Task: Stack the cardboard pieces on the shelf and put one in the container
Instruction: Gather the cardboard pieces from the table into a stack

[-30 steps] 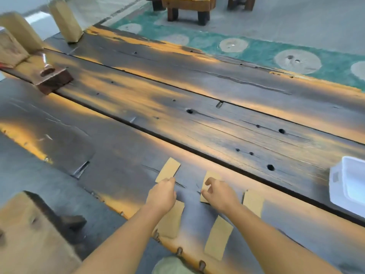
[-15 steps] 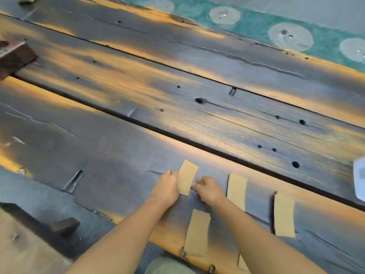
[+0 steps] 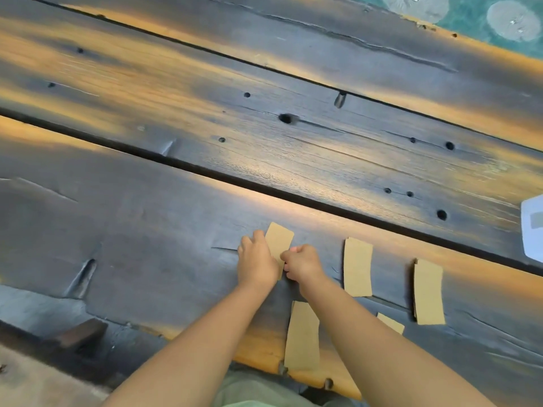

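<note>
Progress: early, by my reading; no pile of more than what the hands hold shows anywhere, and four cardboard pieces lie singly on the plank; nothing can be seen inside the container, since only its corner is in frame.
Held cardboard: one cardboard piece [image 3: 279, 241], possibly two laid together, stands tilted just below the frame's centre, its upper end free and its lower end hidden between the two hands; whether its bottom edge touches the wood I cannot tell.
Left hand [image 3: 256, 261]: fingers curled and closed along the left edge of the held cardboard; it touches the piece, thumb hidden.
Right hand [image 3: 302, 263]: drawn into a loose fist with the fingertips pinched together on the right edge of the same piece; both hands clamp it between them.
Loose pieces: middle piece [image 3: 357, 267] right of the hands; far-right piece [image 3: 428, 292] at lower right, with a thicker left edge that may be a second layer; near piece [image 3: 302, 336] at bottom centre, reaching the plank's front edge; small piece [image 3: 390, 322] mostly hidden by the right forearm; all well apart from one another.
Shelf: the dark weathered wooden plank [image 3: 147, 230] bearing the pieces; I take this to be the shelf.
Container: white plastic container [image 3: 533, 230] at the right edge, well apart from the hands.
Left to do: gather the loose pieces into one stack; carry one to the container.
</note>
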`<state>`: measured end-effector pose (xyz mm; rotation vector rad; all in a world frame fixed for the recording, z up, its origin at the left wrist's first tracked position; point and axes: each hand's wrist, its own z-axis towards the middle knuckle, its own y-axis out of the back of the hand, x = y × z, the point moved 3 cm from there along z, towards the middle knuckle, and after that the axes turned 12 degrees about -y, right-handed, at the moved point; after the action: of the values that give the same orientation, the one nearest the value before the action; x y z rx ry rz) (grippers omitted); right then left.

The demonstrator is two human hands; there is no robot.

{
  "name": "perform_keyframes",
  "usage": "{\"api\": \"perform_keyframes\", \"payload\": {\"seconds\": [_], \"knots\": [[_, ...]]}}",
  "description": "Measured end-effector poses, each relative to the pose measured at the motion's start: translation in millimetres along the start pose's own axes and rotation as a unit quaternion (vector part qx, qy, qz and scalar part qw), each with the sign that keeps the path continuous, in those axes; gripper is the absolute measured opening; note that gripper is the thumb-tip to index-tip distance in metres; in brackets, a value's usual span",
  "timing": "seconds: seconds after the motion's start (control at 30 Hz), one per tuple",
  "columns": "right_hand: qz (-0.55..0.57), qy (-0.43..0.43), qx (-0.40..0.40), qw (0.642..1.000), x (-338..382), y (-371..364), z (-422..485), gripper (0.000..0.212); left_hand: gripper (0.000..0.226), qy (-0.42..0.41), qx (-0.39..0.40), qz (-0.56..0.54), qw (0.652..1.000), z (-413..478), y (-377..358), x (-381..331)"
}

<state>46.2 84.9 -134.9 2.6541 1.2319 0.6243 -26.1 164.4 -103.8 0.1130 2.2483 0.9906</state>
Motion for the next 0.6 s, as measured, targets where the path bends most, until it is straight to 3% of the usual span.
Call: {"api": "perform_keyframes", "payload": {"seconds": [0.23,0.37,0.6], "knots": [[0.050,-0.013,-0.009,0.999,-8.0,3.4,6.1,0.014,0.032,0.083,0.005,-0.139,0.987,15.5,-0.5,7.6],[0.053,-0.011,-0.012,0.998,-13.0,17.1,-5.1,0.014,0.027,0.110,0.052,-0.293,0.948,11.7,-1.6,0.1],[0.124,0.074,0.073,0.987,-13.2,55.8,-40.8,0.015,0.028,0.127,0.176,-0.466,0.857,-0.4,-0.9,-28.9]]}}
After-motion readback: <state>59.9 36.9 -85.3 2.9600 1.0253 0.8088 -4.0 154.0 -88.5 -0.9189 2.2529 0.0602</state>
